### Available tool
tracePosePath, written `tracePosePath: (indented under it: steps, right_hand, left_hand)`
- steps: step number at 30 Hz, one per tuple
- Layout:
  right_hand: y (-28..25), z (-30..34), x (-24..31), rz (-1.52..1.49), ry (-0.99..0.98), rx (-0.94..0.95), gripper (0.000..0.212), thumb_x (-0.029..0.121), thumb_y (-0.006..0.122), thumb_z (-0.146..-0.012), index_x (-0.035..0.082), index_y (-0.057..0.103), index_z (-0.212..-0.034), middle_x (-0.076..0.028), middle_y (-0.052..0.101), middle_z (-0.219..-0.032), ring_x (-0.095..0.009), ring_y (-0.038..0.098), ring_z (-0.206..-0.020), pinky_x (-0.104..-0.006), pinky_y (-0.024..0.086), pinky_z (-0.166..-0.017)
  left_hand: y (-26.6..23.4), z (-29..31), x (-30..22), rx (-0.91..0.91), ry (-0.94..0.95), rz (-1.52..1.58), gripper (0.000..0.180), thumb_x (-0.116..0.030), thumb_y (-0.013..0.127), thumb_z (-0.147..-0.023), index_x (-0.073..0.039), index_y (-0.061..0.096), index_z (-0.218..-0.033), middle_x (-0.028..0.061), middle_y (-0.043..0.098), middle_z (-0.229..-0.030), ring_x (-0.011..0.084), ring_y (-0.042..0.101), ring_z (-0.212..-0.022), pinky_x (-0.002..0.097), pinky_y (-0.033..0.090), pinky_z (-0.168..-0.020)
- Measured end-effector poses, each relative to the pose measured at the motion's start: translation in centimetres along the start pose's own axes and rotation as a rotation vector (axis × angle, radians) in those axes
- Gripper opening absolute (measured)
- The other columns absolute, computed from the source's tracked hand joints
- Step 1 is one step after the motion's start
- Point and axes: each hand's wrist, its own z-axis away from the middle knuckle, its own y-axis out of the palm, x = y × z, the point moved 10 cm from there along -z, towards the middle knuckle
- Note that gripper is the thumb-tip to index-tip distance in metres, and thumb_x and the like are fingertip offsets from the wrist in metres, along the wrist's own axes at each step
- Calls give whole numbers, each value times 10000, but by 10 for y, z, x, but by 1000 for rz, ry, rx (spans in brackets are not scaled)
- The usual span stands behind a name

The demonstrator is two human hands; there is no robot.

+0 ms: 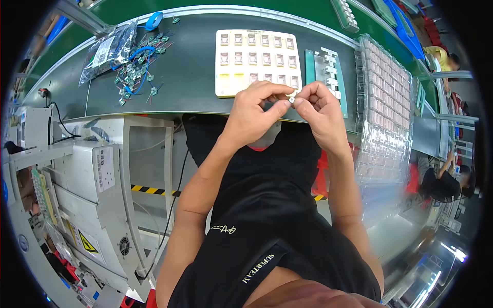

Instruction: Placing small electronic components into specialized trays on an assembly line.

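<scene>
My left hand (257, 112) and my right hand (324, 114) meet at the near edge of the bench. Thumb and fingers of both are pinched around a small white piece (291, 99), mostly covered by the fingertips. Just beyond them lies a cream tray (222, 74) with rows of square pockets. Most pockets hold small pinkish-clear parts (252, 58); a couple at its near left corner look plain yellow. To the right of that tray rests a green board (310, 66) with a column of white parts (330, 72) on it.
Small green circuit boards (137, 72) with thin wires lie heaped at the left, beside a plastic bag (109, 51) and a blue tape roll (153, 20). Stacked clear blister trays (384, 87) stand at the right. A white machine (84, 159) is at lower left; a person (442, 182) sits far right.
</scene>
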Motion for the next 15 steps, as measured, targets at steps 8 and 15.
tracePosePath:
  steps: [8,15]
  right_hand:
    - [18,4,2,-81,-65,45,104,58,630,-935,-5,590,-1007,2,606,-871,-55,545,-819,-226,449,-714]
    - [31,8,44,532,-391,-72,122,-7,694,-825,9,667,-943,-72,664,-827,-177,620,-787,-302,495,-719]
  left_hand:
    - [-2,12,25,33,-156,234,140,-44,696,-900,27,705,-1020,34,674,-928,83,596,-807,230,491,-730]
    - [-10,19,43,9,-195,273,146,-61,702,-904,41,702,-1008,39,678,-944,81,594,-819,229,487,-724]
